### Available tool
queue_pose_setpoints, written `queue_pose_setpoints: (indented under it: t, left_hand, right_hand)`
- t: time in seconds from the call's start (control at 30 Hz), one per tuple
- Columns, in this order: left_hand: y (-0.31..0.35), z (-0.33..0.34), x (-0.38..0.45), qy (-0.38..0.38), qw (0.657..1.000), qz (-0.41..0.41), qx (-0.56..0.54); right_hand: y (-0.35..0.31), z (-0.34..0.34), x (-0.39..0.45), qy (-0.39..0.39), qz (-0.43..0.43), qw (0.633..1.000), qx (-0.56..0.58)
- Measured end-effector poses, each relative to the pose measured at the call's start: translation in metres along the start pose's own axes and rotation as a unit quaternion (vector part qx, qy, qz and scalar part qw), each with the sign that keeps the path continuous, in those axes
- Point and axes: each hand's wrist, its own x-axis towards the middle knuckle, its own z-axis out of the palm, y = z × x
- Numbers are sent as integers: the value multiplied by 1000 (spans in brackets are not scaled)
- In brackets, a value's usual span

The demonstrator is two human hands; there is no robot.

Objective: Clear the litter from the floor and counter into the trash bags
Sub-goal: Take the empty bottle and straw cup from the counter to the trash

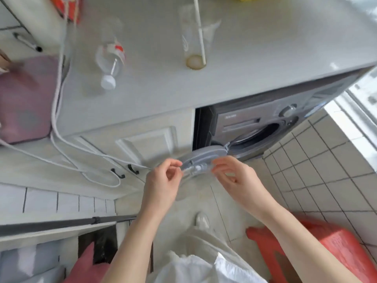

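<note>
Both hands were raised in front of the body, over the floor. The left hand [163,176] had its thumb and forefinger pinched together on the edge of what looked like a thin clear plastic bag [188,176], though the film was too faint and blurred to be sure. The right hand [230,176] met it from the other side, fingers curled and pinching the same film. Just behind the fingertips stood the grey round door [204,157] of a washing machine [255,121], swung open under the worktop [255,58].

On the worktop lay the litter: a clear plastic bottle [110,62] with a white cap and a red-and-white label, on its side, and well apart from it to the right a tall clear cup [193,37] holding a white straw [200,29]. A white cable [59,94] ran down from the worktop's left end and looped across the cupboard door [146,139]. A pink bag [22,103] sat at the left. Near the person's feet on the pale tiled floor [204,199] was a red bag [326,246], to the right, and a white bag [193,268] at the bottom edge.
</note>
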Motion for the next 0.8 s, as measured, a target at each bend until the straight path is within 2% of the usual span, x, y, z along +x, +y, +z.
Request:
queue_pose_setpoints:
  t: [0.17,0.43,0.57,0.67,0.8]
  left_hand:
    - [47,-30,61,60,997,38,-25]
    - [81,-92,142,136,984,116,5]
    - [82,-115,172,145,977,153,44]
    - [79,-132,194,178,960,200,86]
    - [78,-144,218,246,928,243,140]
  right_hand:
    - [-56,-29,63,-21,-72,997,5]
    - [-114,-44,141,77,-100,991,44]
    - [-120,-34,167,152,-71,985,40]
    - [-118,-29,182,206,-15,977,45]
    - [-116,-26,206,220,29,973,54]
